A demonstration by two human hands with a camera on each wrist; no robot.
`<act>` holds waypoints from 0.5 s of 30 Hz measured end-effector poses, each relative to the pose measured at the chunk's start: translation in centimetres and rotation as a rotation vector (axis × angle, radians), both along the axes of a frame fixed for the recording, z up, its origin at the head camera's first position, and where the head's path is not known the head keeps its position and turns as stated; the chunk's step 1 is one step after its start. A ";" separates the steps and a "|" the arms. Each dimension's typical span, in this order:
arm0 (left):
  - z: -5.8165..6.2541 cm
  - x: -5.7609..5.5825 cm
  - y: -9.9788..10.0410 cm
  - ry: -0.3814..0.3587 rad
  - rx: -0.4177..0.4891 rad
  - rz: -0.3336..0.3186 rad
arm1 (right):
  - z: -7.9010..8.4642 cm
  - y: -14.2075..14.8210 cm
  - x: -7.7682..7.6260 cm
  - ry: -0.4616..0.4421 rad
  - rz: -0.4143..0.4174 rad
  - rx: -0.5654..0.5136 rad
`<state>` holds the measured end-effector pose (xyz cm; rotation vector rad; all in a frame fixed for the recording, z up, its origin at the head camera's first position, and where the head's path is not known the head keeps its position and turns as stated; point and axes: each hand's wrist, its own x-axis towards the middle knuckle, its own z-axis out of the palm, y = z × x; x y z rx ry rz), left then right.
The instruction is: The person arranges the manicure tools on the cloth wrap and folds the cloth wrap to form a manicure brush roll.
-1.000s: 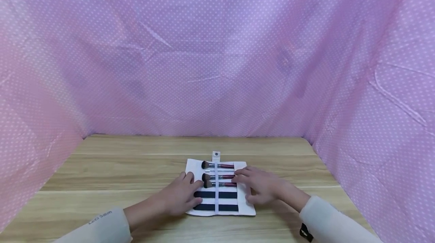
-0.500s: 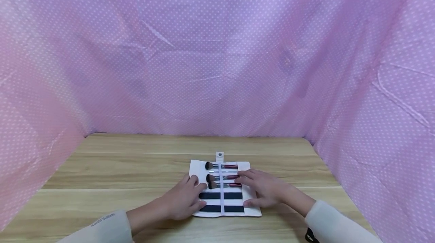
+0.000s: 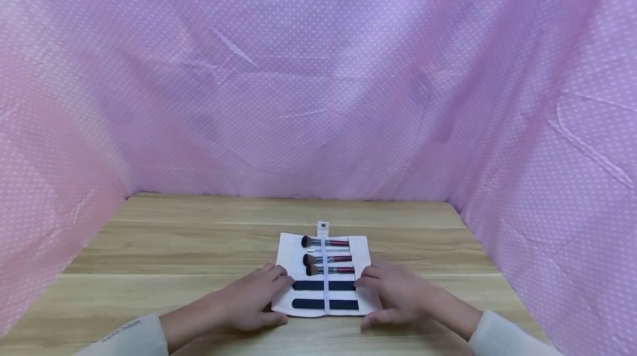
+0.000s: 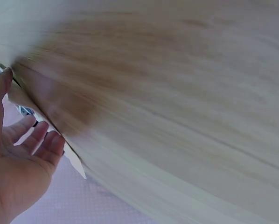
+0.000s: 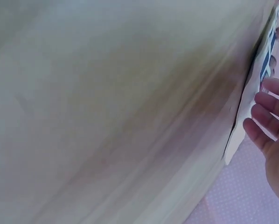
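An unrolled white fabric brush roll [image 3: 287, 254] lies flat on the table in the head view. Under its pale elastic strap [image 3: 325, 289] sit three makeup brushes [image 3: 340, 270] with dark bristles and red handles, plus a thin clear stick [image 3: 340, 250]. Two black flat strips with rounded ends, like nail files [image 3: 308, 304], lie nearer the front. My left hand [image 3: 254, 298] rests at the roll's left edge, fingers relaxed and thumb low by the front corner. At the right edge, my right hand [image 3: 398, 289] has its fingertips on the side flap and its thumb near the front corner.
A snap tab [image 3: 323, 226] sticks out from the roll's far edge. The wooden table [image 3: 199, 234] reaches back to a pink-purple dotted cloth [image 3: 318, 96], which hangs behind it and on both sides.
Both hands have slid toward the front along the roll's sides, uncovering more of both black strips. In the head view the roll first shifts a little right, then stays nearly in place.
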<state>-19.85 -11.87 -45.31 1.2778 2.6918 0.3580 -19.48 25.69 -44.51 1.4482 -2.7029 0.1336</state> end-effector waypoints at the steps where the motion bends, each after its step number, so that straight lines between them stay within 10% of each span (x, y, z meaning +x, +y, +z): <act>1: 0.0 -0.1 -0.1 0.015 0.003 -0.014 | 0.0 0.0 0.2 -0.015 -0.002 0.007; 15: 0.3 0.0 0.5 0.051 0.018 -0.025 | -0.1 -0.1 0.6 -0.155 -0.118 0.006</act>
